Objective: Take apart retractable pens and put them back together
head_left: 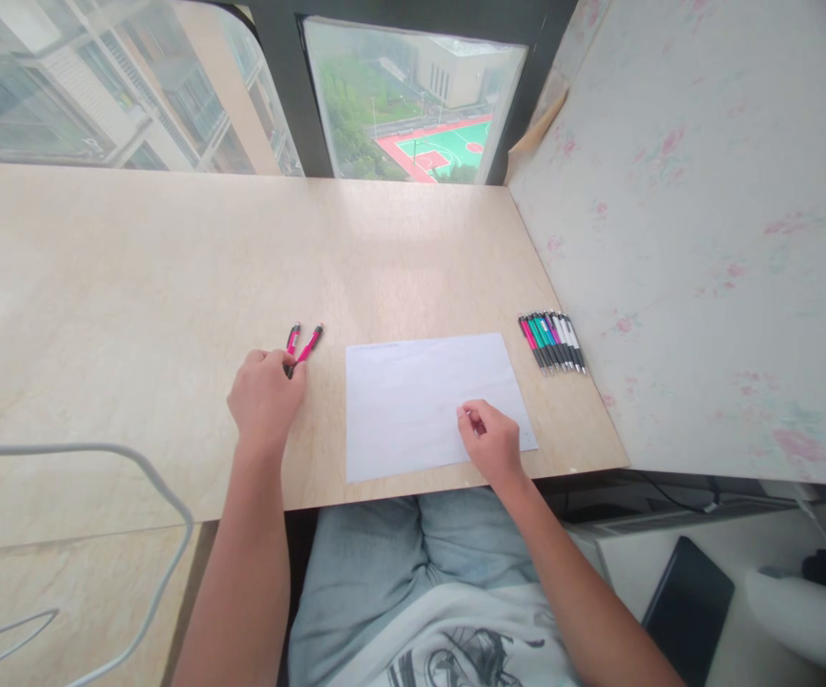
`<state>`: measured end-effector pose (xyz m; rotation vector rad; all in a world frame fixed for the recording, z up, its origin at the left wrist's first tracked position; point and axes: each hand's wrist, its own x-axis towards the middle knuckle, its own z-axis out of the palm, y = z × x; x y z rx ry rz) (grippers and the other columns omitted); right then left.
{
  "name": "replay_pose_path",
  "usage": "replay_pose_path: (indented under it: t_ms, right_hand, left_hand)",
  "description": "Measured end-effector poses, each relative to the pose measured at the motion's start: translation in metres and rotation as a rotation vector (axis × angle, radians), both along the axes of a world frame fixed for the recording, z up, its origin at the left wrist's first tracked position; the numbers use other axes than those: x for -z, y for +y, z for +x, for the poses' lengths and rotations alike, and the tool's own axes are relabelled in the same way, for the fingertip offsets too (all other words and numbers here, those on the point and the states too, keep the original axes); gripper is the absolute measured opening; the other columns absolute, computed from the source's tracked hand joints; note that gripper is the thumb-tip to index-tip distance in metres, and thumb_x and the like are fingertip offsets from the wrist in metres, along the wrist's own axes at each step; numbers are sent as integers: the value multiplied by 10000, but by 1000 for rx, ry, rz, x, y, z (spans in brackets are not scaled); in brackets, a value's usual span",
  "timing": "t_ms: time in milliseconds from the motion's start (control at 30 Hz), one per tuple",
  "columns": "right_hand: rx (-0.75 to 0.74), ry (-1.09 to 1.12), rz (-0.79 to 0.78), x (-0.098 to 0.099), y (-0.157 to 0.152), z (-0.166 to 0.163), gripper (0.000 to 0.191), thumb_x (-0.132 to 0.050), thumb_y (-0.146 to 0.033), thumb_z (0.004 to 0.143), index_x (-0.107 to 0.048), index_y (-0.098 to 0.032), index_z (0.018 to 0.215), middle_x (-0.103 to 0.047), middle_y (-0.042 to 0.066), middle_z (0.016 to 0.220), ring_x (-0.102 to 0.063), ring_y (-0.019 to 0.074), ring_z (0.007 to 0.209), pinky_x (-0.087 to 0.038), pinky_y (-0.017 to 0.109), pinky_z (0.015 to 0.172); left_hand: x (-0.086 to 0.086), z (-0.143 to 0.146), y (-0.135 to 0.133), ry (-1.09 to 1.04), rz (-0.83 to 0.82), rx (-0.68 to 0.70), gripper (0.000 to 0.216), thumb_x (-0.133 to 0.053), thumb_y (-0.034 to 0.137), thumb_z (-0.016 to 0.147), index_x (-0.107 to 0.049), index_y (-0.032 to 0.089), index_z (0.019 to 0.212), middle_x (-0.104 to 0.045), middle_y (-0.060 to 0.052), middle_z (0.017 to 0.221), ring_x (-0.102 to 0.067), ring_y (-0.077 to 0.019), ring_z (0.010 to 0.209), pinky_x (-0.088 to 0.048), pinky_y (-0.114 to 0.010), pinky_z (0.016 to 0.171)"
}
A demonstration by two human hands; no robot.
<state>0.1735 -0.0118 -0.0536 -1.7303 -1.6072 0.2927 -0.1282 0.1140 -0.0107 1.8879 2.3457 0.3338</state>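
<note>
My left hand (pixel 264 396) lies on the beige desk (pixel 170 286) with its fingers curled over the lower ends of two pink pens (pixel 304 343), which point up and to the right. My right hand (pixel 490 439) rests on the lower right part of a white sheet of paper (pixel 420 401), its fingers loosely curled; I cannot make out anything in them. A row of several pens (pixel 552 342), pink, green, purple and white, lies side by side on the desk to the right of the sheet.
A floral-papered wall (pixel 706 239) bounds the desk on the right. A window (pixel 405 95) runs along the far edge. A white cable (pixel 98 458) loops over the desk's near left. A dark tablet (pixel 689 596) lies low on the right.
</note>
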Motion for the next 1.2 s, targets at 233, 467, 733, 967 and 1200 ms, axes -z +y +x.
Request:
replay_pose_path:
  t_ms: [233,467,733,967,1200]
  right_hand:
    - [2,-2,-2,0,0,0,212,-525,-300,929,-655,-196,795,-587,-20,606,-535,117,536,-407,235,573]
    - [5,4,-7,0,0,0,214,-521,-303,927,-654,-200,795,-591,-16,609,-541,122,541,-412,237,573]
    - [17,45,-17,-1,1,0,214,-532,-311,921,-657,-195,791,-590,-15,606,-549,123,539,-420,235,574]
    - [84,184,-29,-8,2,3,224,-549,-340,901,-650,-195,763,-571,-25,579,-532,125,525,-432,234,551]
    - [2,314,-70,-30,-1,-7,228,-545,-353,925,-670,-188,831,-607,-13,622,-550,128,561,-445,242,579]
  left_hand:
    - [-4,3,-1,-22,-7,-10,267,-540,437,877,-698,231,942,-648,-134,1076,-640,-329,927,-507,-441,736]
    - [-2,0,-1,-52,76,-23,241,-556,401,870,-696,213,921,-659,-128,1105,-637,-299,966,-500,-410,775]
    - [-3,9,-13,-598,186,-91,286,-608,448,836,-696,193,930,-669,-56,852,-606,-187,737,-482,-321,693]
    - [0,49,-47,-1579,-19,-39,272,-751,424,773,-710,162,834,-664,-44,843,-540,-92,639,-448,-233,590]
    - [-5,92,-78,-1820,-221,-99,255,-817,378,735,-719,175,853,-706,-56,931,-639,-119,747,-528,-248,704]
